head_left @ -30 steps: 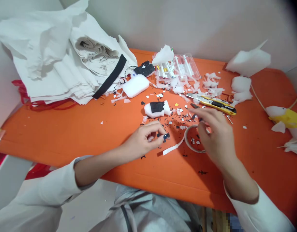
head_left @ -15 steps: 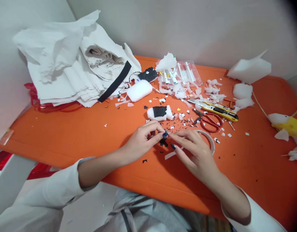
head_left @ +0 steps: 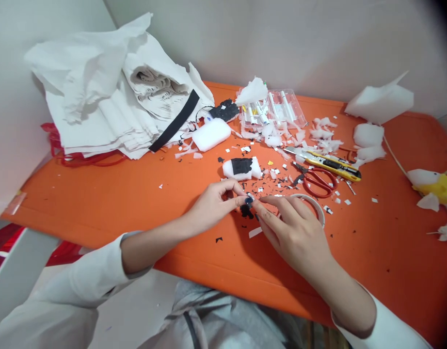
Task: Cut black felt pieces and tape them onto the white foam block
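My left hand (head_left: 218, 201) pinches a tiny black and white piece (head_left: 250, 197) between thumb and index finger. From the right, my right hand (head_left: 291, 225) meets it with its fingertips touching or nearly touching the piece; its thumb lies partly hidden under the fingers, and whether it grips anything is unclear. Black scraps (head_left: 247, 211) lie just below the fingertips. Behind my left hand rests a white foam shape with a black band (head_left: 242, 167). A white tape roll (head_left: 319, 211) sits partly under my right hand, near a short white strip (head_left: 255, 232).
Red-handled scissors (head_left: 320, 183) and a yellow box cutter (head_left: 332, 166) lie right of the scraps. A clear case of markers (head_left: 291, 109) stands behind. White sheets (head_left: 96, 97) fill the back left of the orange table (head_left: 136, 208); a white-and-yellow fish shape (head_left: 432, 184) is far right.
My right hand's fingers have drawn together, and its thumb has moved up toward the pinched piece. My left hand keeps its pinch. The whole view has shifted slightly.
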Demonstrator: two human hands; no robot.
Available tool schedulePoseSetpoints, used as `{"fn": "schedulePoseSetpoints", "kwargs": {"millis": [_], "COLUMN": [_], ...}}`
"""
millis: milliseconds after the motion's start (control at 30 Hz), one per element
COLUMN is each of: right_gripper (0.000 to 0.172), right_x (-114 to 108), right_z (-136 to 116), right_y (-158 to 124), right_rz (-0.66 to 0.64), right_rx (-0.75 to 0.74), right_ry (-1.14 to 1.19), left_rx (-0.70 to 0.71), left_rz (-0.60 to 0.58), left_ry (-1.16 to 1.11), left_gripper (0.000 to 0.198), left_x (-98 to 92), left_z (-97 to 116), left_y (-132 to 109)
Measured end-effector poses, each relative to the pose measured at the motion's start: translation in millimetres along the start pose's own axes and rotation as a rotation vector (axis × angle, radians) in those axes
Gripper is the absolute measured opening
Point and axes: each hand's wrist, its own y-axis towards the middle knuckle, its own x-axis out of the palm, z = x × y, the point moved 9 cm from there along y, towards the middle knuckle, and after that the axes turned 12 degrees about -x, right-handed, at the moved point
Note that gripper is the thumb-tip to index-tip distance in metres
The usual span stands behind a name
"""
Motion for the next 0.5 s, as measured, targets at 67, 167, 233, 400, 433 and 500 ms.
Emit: {"fn": "schedulePoseSetpoints", "kwargs": {"millis": [67, 167, 233, 400, 433, 500], "right_gripper": [0.035, 0.033, 0.028, 0.008, 0.006, 0.004], "right_x": [1, 0, 0, 6, 7, 11], "right_z": [2, 12, 23, 40, 41, 41], "right_y": [0, -3, -6, -15, -15, -15], "right_rz": [-0.015, 0.040, 0.102, 0.215, 0.225, 0.223], "right_rx": [0.021, 0.136, 0.245, 0.464, 0.487, 0.514], "right_ry": [0.021, 0.147, 0.314, 0.644, 0.677, 0.720], "left_rx": [0.004, 0.017, 0.031, 0.081, 0.103, 0.154], "left_rz": [0.012, 0.038, 0.047, 0.034, 0.035, 0.043], "left_ry": [0.009, 0.026, 0.046, 0.167, 0.190, 0.216], "left_gripper": [0.018, 0.016, 0.014, 0.011, 0.011, 0.011], "left_x": [-0.7, -1.7, -1.1, 5.4, 6.5, 7.6], "left_z": [1, 3, 6, 14, 16, 20], "left_y": [0, -2, -4, -11, -12, -15]}}
